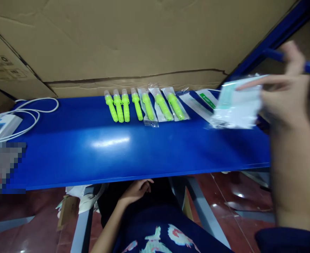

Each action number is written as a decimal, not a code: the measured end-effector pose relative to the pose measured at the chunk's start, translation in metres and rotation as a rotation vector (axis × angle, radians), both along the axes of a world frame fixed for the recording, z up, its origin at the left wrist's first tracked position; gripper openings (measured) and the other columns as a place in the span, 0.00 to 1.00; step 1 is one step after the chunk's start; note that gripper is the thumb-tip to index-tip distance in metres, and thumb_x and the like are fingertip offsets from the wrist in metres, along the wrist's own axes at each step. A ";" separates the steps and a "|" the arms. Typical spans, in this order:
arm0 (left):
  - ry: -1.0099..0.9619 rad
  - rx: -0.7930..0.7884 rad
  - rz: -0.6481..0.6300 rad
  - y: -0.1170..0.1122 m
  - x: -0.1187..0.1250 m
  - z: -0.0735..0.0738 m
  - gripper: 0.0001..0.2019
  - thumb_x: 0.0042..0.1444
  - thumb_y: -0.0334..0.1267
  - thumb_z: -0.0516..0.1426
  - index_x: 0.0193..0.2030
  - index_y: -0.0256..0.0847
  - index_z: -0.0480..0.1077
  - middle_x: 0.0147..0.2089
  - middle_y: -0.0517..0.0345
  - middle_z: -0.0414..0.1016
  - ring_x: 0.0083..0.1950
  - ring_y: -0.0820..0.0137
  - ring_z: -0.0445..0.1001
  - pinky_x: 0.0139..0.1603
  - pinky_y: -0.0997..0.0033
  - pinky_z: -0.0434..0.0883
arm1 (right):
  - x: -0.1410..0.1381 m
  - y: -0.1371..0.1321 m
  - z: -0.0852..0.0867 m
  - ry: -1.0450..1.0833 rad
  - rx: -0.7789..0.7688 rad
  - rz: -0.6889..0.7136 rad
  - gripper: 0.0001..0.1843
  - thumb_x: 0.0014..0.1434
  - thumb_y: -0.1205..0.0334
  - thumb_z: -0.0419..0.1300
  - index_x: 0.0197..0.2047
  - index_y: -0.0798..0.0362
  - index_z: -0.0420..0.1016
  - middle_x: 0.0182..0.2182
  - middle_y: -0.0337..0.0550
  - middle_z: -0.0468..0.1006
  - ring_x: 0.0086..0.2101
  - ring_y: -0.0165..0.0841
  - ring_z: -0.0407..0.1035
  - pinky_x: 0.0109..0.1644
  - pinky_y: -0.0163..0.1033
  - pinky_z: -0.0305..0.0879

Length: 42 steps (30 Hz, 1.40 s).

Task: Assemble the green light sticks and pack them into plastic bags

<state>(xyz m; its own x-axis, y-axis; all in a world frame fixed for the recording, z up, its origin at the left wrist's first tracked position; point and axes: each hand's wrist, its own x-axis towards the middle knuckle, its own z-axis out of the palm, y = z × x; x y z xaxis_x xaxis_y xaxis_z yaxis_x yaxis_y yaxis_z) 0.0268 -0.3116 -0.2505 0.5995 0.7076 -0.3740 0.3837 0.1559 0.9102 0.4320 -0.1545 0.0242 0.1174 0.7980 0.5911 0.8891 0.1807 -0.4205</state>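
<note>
My right hand (286,95) is raised at the right, blurred by motion, fingers pinched on a stack of flat white and clear packets (237,103) above the blue table's (133,151) right end. My left hand (137,189) rests on my lap below the table's front edge, fingers loosely curled, nothing in it. A row of several neon-green pen-like pieces (123,107) lies at the table's back; the right three (161,104) are in clear sleeves. A packet with a green label (206,102) lies right of them.
Flattened cardboard (133,42) stands behind the table. A white device with coiled cable (15,119) sits at the left end. A blue shelf frame (273,38) rises at the right. Grey table legs (83,221) and a reddish floor lie below.
</note>
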 end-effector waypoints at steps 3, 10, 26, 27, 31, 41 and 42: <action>-0.001 0.012 0.009 0.000 0.002 0.002 0.17 0.74 0.37 0.48 0.60 0.38 0.73 0.40 0.55 0.79 0.44 0.67 0.77 0.53 0.68 0.71 | -0.012 0.064 -0.034 -0.008 -0.101 0.010 0.18 0.66 0.69 0.63 0.52 0.79 0.80 0.81 0.67 0.38 0.79 0.45 0.40 0.78 0.42 0.38; 0.012 -0.007 -0.032 -0.003 0.002 0.014 0.18 0.72 0.32 0.48 0.61 0.35 0.73 0.40 0.54 0.80 0.43 0.68 0.78 0.49 0.70 0.71 | -0.012 0.086 -0.062 -0.095 -0.430 -0.058 0.24 0.63 0.85 0.48 0.56 0.79 0.79 0.79 0.72 0.42 0.77 0.53 0.43 0.73 0.58 0.38; -0.062 0.292 -0.438 -0.017 0.015 0.131 0.18 0.73 0.35 0.50 0.63 0.41 0.73 0.47 0.55 0.88 0.52 0.64 0.85 0.55 0.67 0.75 | -0.028 0.092 -0.086 -0.071 -0.708 0.201 0.33 0.73 0.63 0.56 0.77 0.64 0.61 0.74 0.60 0.64 0.71 0.48 0.65 0.76 0.45 0.58; -0.060 0.301 -0.440 -0.019 0.010 0.137 0.17 0.73 0.35 0.50 0.63 0.41 0.73 0.47 0.56 0.88 0.52 0.64 0.86 0.55 0.66 0.75 | -0.029 0.089 -0.083 -0.072 -0.698 0.224 0.33 0.73 0.63 0.56 0.77 0.63 0.62 0.74 0.60 0.64 0.71 0.48 0.64 0.77 0.46 0.58; -0.119 0.445 -0.392 -0.011 -0.015 0.177 0.15 0.73 0.34 0.51 0.60 0.41 0.75 0.42 0.57 0.87 0.46 0.66 0.86 0.58 0.64 0.74 | -0.038 0.074 -0.069 -0.125 -0.576 0.224 0.33 0.75 0.58 0.55 0.78 0.61 0.62 0.74 0.62 0.63 0.73 0.50 0.61 0.77 0.51 0.56; 0.359 1.128 0.137 0.209 -0.073 0.222 0.14 0.65 0.35 0.53 0.51 0.37 0.77 0.53 0.44 0.83 0.57 0.55 0.80 0.62 0.52 0.74 | -0.080 0.061 -0.046 -0.102 -0.280 0.467 0.33 0.69 0.51 0.56 0.72 0.54 0.68 0.71 0.58 0.69 0.68 0.50 0.68 0.70 0.58 0.69; 0.401 1.152 0.234 0.233 -0.074 0.215 0.16 0.63 0.34 0.53 0.54 0.36 0.76 0.57 0.41 0.81 0.60 0.52 0.79 0.66 0.48 0.73 | -0.088 0.060 -0.043 -0.113 -0.268 0.494 0.32 0.68 0.51 0.57 0.72 0.52 0.69 0.70 0.56 0.70 0.67 0.51 0.69 0.69 0.60 0.70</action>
<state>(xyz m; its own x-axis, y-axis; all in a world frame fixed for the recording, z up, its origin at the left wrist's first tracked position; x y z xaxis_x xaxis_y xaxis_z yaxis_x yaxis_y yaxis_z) -0.0472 -0.0789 -0.0353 0.4019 0.8198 0.4080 0.7371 -0.5539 0.3871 0.3444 -0.0943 -0.0188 -0.3597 0.8658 0.3479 0.7680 0.4865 -0.4165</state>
